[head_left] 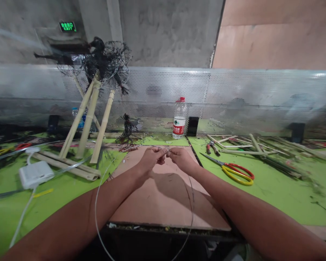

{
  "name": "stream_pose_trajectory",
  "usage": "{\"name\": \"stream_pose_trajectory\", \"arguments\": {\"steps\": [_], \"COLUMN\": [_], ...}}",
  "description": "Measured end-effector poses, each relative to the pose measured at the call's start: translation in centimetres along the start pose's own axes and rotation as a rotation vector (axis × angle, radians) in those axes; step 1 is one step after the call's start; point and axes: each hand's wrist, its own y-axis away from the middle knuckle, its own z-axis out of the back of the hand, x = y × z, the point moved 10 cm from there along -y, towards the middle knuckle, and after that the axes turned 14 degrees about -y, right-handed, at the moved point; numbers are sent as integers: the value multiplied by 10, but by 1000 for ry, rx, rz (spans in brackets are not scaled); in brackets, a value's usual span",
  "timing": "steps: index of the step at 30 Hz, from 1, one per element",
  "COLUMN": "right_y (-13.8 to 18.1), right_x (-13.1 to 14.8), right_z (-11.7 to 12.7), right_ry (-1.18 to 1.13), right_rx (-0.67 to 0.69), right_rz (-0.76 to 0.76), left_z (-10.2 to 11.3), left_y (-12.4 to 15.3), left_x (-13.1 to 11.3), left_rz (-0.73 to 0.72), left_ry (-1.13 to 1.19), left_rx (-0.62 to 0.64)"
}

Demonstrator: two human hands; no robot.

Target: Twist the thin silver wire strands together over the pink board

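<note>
A thin, pale wire point(96, 207) forms a wide loop that hangs down past the front edge of the board and out of the picture at the bottom. At the top of this loop my left hand point(153, 158) pinches the wire between thumb and fingers. Close beside it, fingertips almost meeting, my right hand point(183, 159) is also closed in a pinch on the wire. Exactly how the wire runs between the fingertips is too small to tell. Both hands are above the far part of a brown board point(141, 203), with a shadow below them.
Scissors point(237, 173) with red and yellow handles lie to the right, near pliers point(212, 148) and cut strips. A bottle point(179, 119) and a phone point(192, 126) stand behind. Bamboo poles point(89, 119) carrying black tangled fibre and a white power adapter point(36, 174) are left.
</note>
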Motion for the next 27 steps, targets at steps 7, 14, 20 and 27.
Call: {"name": "stream_pose_trajectory", "arguments": {"steps": [7,14,20,27], "right_y": [1,3,3,6], "right_x": [0,0,8,18], "right_z": [2,-4,5,9], "right_ry": [89,-182,53,321], "right_rx": [-64,21,-46,-108], "right_rz": [10,-3,39,67], "left_z": [3,6,6,1], "left_y": [0,1,1,3], "left_x": [2,-2,-2,6], "left_rz": [21,-22,-19,78], "left_ry": [35,-67,-95,40], "left_rx": [-50,-70,-66,-53]}}
